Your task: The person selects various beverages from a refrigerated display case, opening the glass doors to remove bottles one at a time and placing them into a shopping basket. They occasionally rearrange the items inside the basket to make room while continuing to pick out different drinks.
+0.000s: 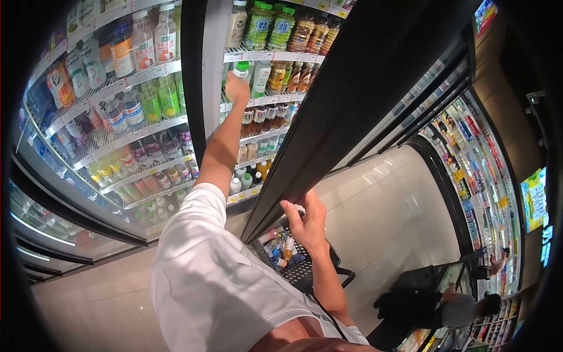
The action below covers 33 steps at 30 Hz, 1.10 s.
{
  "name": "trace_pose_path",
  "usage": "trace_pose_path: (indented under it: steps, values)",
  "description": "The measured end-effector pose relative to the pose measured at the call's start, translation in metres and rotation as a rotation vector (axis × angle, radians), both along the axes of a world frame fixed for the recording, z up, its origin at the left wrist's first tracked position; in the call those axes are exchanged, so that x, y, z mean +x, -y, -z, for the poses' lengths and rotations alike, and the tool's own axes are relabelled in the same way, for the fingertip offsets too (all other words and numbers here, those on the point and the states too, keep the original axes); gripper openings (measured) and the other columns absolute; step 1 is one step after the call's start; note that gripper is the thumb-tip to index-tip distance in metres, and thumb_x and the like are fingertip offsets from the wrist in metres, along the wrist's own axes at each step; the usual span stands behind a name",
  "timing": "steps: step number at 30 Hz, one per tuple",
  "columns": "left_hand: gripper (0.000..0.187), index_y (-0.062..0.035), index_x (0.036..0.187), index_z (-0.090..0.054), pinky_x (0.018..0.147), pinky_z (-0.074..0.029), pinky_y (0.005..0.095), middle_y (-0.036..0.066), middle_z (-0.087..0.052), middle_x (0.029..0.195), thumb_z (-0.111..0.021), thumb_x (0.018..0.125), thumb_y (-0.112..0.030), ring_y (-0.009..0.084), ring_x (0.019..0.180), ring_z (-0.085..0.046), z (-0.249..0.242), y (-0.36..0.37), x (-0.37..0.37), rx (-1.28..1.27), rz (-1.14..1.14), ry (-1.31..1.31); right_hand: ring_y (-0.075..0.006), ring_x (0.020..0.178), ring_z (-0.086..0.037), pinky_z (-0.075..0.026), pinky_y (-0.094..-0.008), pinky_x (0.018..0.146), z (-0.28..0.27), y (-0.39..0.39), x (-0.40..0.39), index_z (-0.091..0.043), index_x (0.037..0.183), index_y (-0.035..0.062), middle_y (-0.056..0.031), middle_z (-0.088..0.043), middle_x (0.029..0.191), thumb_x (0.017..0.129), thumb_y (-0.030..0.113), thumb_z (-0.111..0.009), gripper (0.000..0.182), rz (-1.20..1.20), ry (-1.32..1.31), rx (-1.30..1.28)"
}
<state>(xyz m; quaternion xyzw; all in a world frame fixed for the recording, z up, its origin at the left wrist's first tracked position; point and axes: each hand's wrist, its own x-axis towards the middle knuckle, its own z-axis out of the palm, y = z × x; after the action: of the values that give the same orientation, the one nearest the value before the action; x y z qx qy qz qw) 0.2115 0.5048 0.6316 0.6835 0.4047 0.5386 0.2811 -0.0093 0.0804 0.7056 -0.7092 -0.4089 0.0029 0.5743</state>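
My left hand [237,90] reaches through the doorway of a drinks fridge, its fingers closed round a bottle with a green cap [241,67]. The bottle is at shelf height, its lower part hidden by my hand. Beside it stands a pale bottle with a green label [260,80]. My right hand [307,223] grips the edge of the open black-framed fridge door [328,111], thumb on the near side, fingertips partly hidden. Below that hand, a black shopping basket [302,283] holds several packaged goods.
Shelves of bottles [141,105] stand behind glass at the left. Across the tiled floor [387,199] runs a curved, stocked display [475,188]. Another person [457,308] is at the lower right, near a dark cart or case. Lit screens [533,199] hang at the far right.
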Motion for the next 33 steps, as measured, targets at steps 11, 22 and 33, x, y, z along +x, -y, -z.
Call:
trace_pose_path:
  steps: [11,22,33]
  values:
    - [0.072,0.0035,0.133,-0.043,0.095,-0.051,0.0494,0.028,-0.06,0.124,-0.084,0.078,-0.017,0.0434,0.114,-0.061,0.004,-0.02,0.009,0.02,-0.129,-0.005,-0.0217,0.086,-0.068,-0.054,-0.0328,0.078,0.004,-0.017,0.004,-0.06,0.117,-0.0028,-0.0135,-0.066,0.098,0.09,0.003,-0.071,0.03,-0.048,0.009,0.009]
    - [0.026,0.0076,0.116,-0.064,0.075,-0.057,0.0298,0.016,-0.076,0.093,-0.064,0.094,-0.007,0.0174,0.084,-0.074,0.118,0.211,-0.288,-0.479,0.599,0.006,-0.0276,0.1,-0.069,-0.055,-0.0339,0.084,0.01,-0.027,0.009,-0.053,0.128,-0.0045,-0.0179,-0.066,0.111,0.089,0.001,-0.07,0.043,-0.119,0.151,-0.058]
    - [0.018,-0.0022,0.076,-0.073,0.061,-0.057,0.0395,0.017,-0.071,0.073,-0.066,0.078,-0.019,0.0264,0.072,-0.073,0.49,0.381,-0.676,-0.783,0.683,-1.187,-0.0346,0.089,-0.067,-0.054,-0.0402,0.079,0.075,0.078,-0.022,-0.052,0.13,0.0001,-0.0181,-0.064,0.105,0.089,0.0,-0.065,0.043,-0.451,0.026,-0.125]
